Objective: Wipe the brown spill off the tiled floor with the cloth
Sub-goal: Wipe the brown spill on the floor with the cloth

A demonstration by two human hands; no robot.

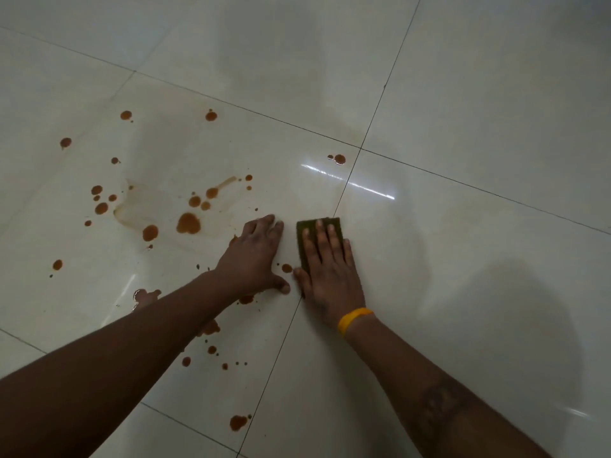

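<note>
The right hand (330, 276) lies flat on the dark green cloth (319, 226), fingers (319, 233) spread and pressing it to the tiled floor (463, 160) rather than clamped round it. The cloth's long axis runs away from the person. Nearly all of the brown spill (188, 223) lies to its left, beyond the left hand (254, 256), which is braced open-fingered on the tile. The nearest drop (286, 268) sits between the hands, so the wipe likely goes leftward.

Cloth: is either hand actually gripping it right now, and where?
Not gripped. The right hand lies flat on top of the cloth, pressing it to the tiled floor. The left hand rests bare on the floor.
</note>
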